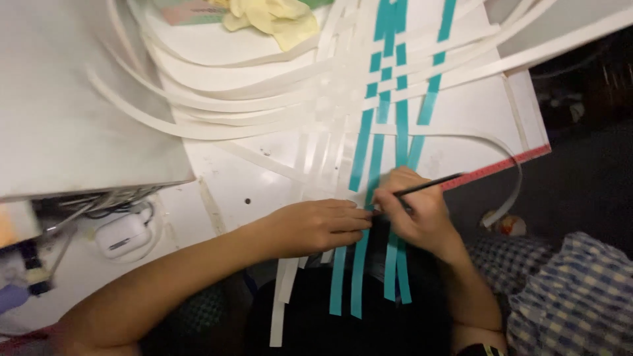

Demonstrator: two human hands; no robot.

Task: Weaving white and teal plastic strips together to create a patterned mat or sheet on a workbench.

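Note:
My left hand (316, 226) lies flat on the near ends of several white strips (315, 153) at the front edge of a white board (237, 184), fingers pointing right. My right hand (415, 214) grips a thin dark stick (428, 185), its tip meeting the left fingertips at the teal strips (379, 148). White and teal strips are woven together (389, 79) higher up the board. The loose strip ends hang over the edge toward my lap.
A red ruler (501, 166) runs along the board's right edge. Yellow gloves (273, 16) lie at the top. A small white case (124, 236) and cables sit at the left under a white panel (66, 99). Checked cloth (567, 290) is at lower right.

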